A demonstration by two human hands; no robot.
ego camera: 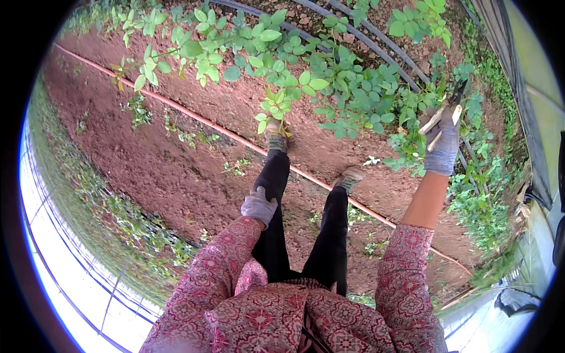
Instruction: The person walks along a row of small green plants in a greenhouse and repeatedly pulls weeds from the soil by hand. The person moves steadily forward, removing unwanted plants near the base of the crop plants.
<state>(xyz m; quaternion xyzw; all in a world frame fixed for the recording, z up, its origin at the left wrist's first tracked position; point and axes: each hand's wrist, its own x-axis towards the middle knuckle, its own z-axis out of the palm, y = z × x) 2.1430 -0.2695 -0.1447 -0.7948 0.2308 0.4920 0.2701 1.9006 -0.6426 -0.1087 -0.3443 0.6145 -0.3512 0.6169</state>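
My right hand [442,137], in a grey knitted glove, is closed around the pale handles of a pair of pruning shears [436,119]. The dark blades point up and away, in among the leaves of a bushy plant [368,90] at the right. Whether the blades touch a stem cannot be told. My left hand [259,206], gloved too, rests against my leg in black trousers, just above the knee or thereabouts, with no tool visible in it. A leafy shoot [276,106] of the plants hangs over one of my shoes.
A reddish hose [194,110] crosses the bare soil and passes by my feet. Dark irrigation pipes [375,42] curve along the plant bed. Cut leafy sprigs [137,110] lie scattered on the soil. Plastic sheeting [540,106] stands at the right, and another plant row runs at the left.
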